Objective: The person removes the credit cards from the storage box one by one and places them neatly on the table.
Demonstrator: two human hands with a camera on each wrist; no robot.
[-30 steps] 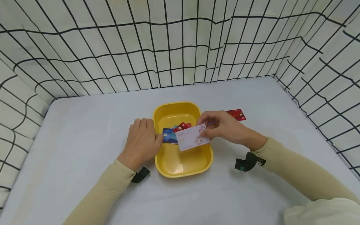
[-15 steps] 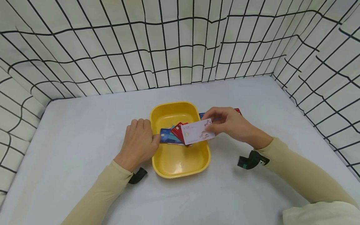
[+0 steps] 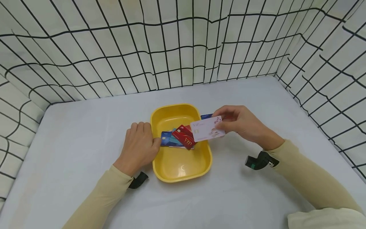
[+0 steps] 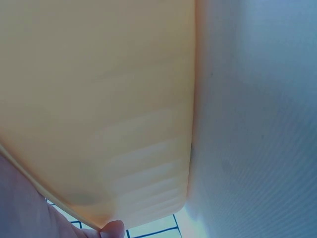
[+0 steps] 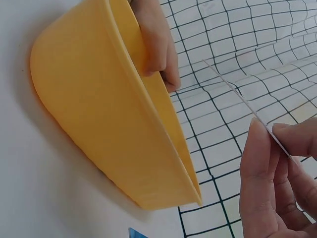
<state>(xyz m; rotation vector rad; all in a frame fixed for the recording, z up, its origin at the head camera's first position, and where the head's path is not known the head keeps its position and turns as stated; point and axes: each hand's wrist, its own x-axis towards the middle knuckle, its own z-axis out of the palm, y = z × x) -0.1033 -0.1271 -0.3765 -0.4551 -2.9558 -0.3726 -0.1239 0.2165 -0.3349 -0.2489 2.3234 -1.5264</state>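
My left hand (image 3: pixel 138 148) grips the left rim of a yellow plastic basin (image 3: pixel 181 171), its thumb lying over the edge. Between thumb and fingers, my right hand (image 3: pixel 246 125) pinches the right end of a pale pink VIP card (image 3: pixel 206 129) above the basin's right rim. The right wrist view catches that card (image 5: pixel 237 94) edge-on, apart from the basin. Inside the basin lies a loose pile: a red VIP card (image 3: pixel 183 136) on top, a blue card (image 3: pixel 166 138) at the left, others partly covered.
Another blue card (image 3: pixel 206 116) lies on the white table (image 3: pixel 85 133) just beyond the basin's right side, partly hidden by the right hand. Black wire grid (image 3: pixel 183 47) backed with white encloses the far edge and both sides.
My right hand has drawn the pale pink card rightward and up, uncovering more of the red VIP card. It now hides the red card outside the basin. The left hand keeps its grip.
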